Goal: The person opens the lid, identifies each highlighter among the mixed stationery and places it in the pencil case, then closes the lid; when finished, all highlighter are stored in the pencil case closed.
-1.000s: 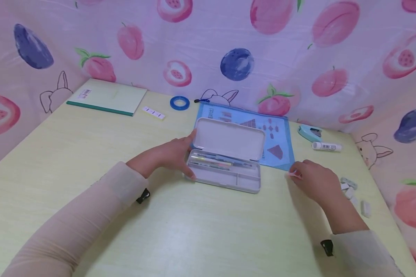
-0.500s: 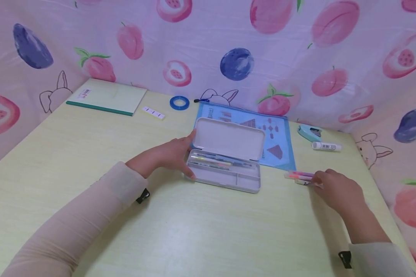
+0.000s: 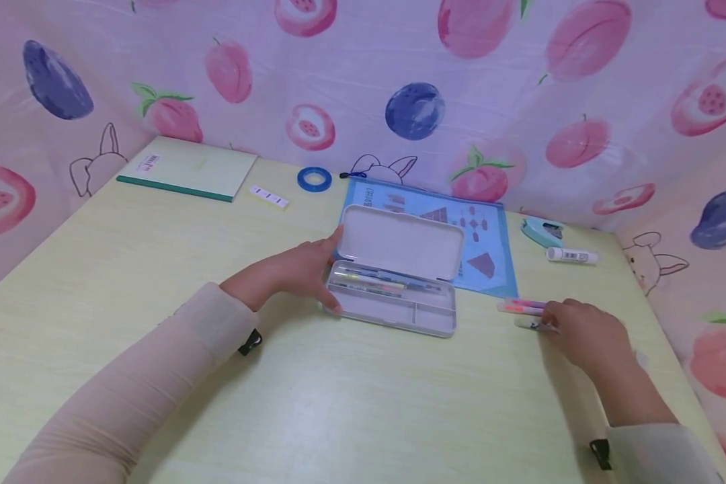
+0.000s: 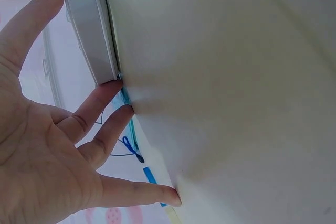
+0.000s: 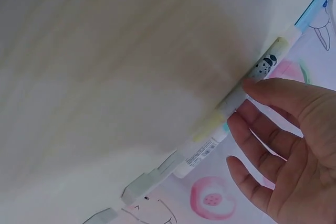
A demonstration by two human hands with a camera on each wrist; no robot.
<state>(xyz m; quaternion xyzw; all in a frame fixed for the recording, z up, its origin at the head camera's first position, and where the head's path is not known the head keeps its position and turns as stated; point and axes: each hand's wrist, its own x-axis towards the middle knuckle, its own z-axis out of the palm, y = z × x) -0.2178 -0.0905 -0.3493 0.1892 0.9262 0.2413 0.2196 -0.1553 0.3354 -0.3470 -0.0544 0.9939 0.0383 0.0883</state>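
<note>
An open white pencil case (image 3: 375,309) with its lid (image 3: 401,242) raised holds several pens (image 3: 369,281) in its rear compartment. My left hand (image 3: 302,272) spans the case's left end, fingers spread and fairly straight; in the left wrist view the thumb and a fingertip touch the case (image 4: 94,30). My right hand (image 3: 589,336) pinches a pale marker (image 5: 265,65) with yellow ends and a black print between thumb and fingers, low over the table. Beside it lie a purple marker (image 3: 528,303) and an orange marker (image 3: 518,309), their right ends hidden by the hand.
A blue mesh zip pouch (image 3: 490,235) lies behind the case. A teal stapler-like item (image 3: 542,232) and a white glue stick (image 3: 571,256) are at the back right. Back left are a notebook (image 3: 187,168), a small labelled strip (image 3: 269,197) and blue tape (image 3: 314,179).
My right hand moved right and nearer, uncovering the purple and orange markers. The pale marker has since come slightly apart from them. My left hand stays at the case.
</note>
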